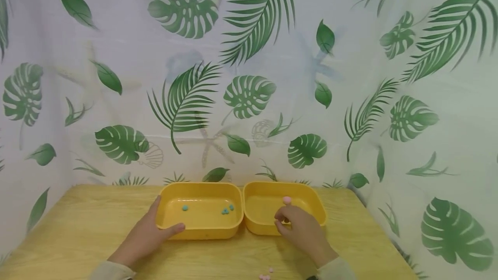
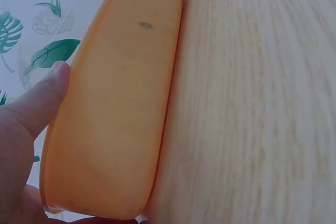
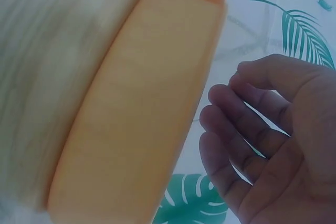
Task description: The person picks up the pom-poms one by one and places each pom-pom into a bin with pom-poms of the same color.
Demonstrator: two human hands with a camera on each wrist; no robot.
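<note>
My left hand point(image 1: 145, 233) grips the near left corner of the left yellow plastic tub point(image 1: 206, 233), thumb over the front rim and fingers along the outer end. Inside that tub lie several small teal pieces point(image 1: 225, 211). Over the near side of the right yellow tub point(image 1: 258, 229) hovers my right hand point(image 1: 305, 231), its fingers loosely bent and the thumb tip close to the index fingertip. The right wrist view shows no object in those fingers point(image 3: 226, 119). A pink piece point(image 1: 286, 200) shows inside the right tub, just beyond the hand.
Several small pink pieces point(image 1: 265, 277) lie on the wood-grain table point(image 1: 218, 258) at the near edge of the view. The two tubs stand side by side near the table's back edge. Behind them hangs a leaf-patterned white cloth point(image 1: 268, 150), which also covers both sides.
</note>
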